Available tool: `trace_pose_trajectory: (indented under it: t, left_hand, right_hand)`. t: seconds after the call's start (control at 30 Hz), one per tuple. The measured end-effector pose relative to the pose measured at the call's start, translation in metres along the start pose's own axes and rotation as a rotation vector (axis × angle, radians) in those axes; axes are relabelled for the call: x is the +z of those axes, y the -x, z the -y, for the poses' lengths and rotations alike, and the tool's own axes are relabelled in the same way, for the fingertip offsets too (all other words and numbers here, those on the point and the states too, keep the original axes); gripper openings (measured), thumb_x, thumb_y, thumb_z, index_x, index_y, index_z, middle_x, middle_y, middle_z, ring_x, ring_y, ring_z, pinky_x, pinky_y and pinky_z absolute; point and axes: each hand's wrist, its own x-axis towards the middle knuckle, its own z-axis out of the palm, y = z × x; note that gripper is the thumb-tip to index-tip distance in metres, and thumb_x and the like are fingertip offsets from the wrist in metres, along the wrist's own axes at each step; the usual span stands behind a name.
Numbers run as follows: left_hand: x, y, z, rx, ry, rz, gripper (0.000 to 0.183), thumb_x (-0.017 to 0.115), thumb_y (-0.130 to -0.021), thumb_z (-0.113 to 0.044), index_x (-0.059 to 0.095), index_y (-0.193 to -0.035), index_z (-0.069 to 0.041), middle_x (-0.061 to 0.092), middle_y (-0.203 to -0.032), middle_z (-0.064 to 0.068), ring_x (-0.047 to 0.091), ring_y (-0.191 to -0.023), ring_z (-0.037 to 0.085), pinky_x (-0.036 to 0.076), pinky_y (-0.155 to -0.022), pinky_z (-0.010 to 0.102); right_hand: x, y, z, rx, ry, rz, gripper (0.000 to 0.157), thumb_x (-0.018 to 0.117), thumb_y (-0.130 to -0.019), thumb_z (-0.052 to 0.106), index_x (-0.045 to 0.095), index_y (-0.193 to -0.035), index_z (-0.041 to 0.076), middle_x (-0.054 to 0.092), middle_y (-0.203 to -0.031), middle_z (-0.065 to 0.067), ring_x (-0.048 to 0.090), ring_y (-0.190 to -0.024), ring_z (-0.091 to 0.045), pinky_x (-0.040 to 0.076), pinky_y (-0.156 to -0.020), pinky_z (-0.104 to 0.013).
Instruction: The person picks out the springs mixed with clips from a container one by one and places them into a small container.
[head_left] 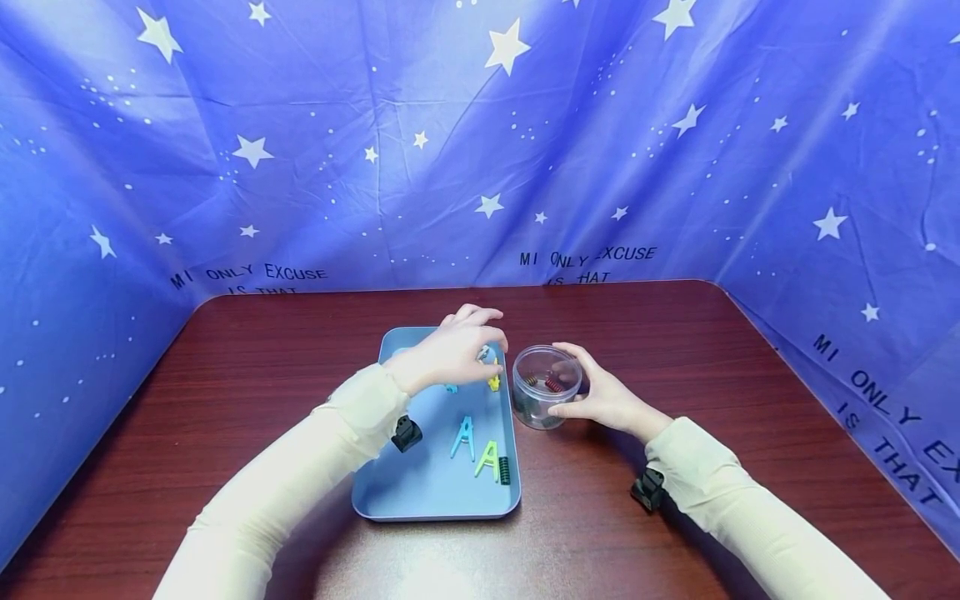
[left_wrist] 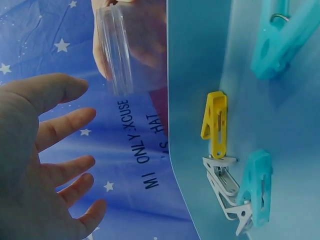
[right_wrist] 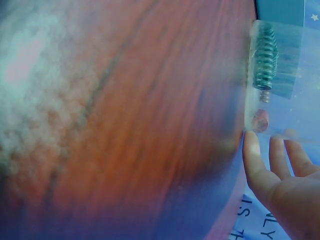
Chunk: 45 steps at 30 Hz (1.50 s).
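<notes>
My left hand (head_left: 457, 350) hovers over the far part of the blue tray (head_left: 420, 502), its fingers spread and holding nothing in the left wrist view. Under and near it lie a yellow clothespin (left_wrist: 216, 125), grey-white clothespins (left_wrist: 222, 182) and a blue clothespin (left_wrist: 259, 187). With thumb and fingers around its side, my right hand (head_left: 606, 400) holds a clear plastic jar (head_left: 536, 408) standing beside the tray's right edge. Inside the jar are a red spring (head_left: 553, 383) and a dark green spring (right_wrist: 265, 57), among others.
Nearer the front of the tray lie a light blue clothespin (head_left: 464, 437), a yellow-green clothespin (head_left: 488, 460) and a dark spring (head_left: 504, 471) by the right wall. The tray stands on a brown wooden table (head_left: 637, 325), with a blue star-printed curtain (head_left: 450, 167) around it.
</notes>
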Motion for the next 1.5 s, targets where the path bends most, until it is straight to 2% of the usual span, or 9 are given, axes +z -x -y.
trace_pose_trajectory:
  t: [0.73, 0.97, 1.27, 1.5]
  left_hand:
    - [0.012, 0.018, 0.003, -0.005, 0.044, 0.091, 0.022, 0.066, -0.086, -0.024, 0.067, -0.106, -0.015, 0.037, -0.148, 0.013, 0.029, -0.134, 0.031, 0.03, -0.103, 0.055]
    - [0.017, 0.022, -0.003, 0.02, 0.007, 0.155, 0.028, 0.068, -0.085, -0.029, 0.066, -0.109, -0.015, 0.036, -0.148, 0.016, 0.027, -0.137, 0.034, 0.027, -0.106, 0.058]
    - [0.026, 0.024, -0.009, 0.065, -0.015, 0.2, 0.03, 0.072, -0.082, -0.032, 0.068, -0.107, -0.016, 0.037, -0.147, 0.016, 0.028, -0.136, 0.034, 0.026, -0.108, 0.056]
    - [0.035, 0.027, -0.012, 0.068, -0.04, 0.258, 0.029, 0.073, -0.081, -0.033, 0.067, -0.105, -0.018, 0.036, -0.148, 0.016, 0.025, -0.138, 0.036, 0.023, -0.107, 0.058]
  right_hand:
    - [0.0, 0.0, 0.001, -0.004, -0.01, 0.007, 0.086, 0.079, -0.075, 0.011, 0.027, -0.143, 0.01, 0.05, -0.129, -0.025, 0.05, -0.116, -0.037, 0.052, -0.078, -0.028]
    - [0.0, 0.0, 0.002, 0.003, -0.006, 0.008, 0.086, 0.079, -0.075, 0.012, 0.027, -0.143, 0.01, 0.05, -0.129, -0.024, 0.05, -0.115, -0.037, 0.052, -0.077, -0.028]
    - [-0.001, 0.0, 0.0, -0.002, -0.016, 0.011, 0.085, 0.078, -0.075, 0.011, 0.026, -0.143, 0.01, 0.05, -0.129, -0.025, 0.05, -0.116, -0.036, 0.052, -0.079, -0.028]
    - [-0.001, 0.0, 0.0, -0.012, -0.011, 0.008, 0.086, 0.079, -0.074, 0.01, 0.027, -0.143, 0.009, 0.051, -0.128, -0.024, 0.049, -0.116, -0.036, 0.051, -0.078, -0.027]
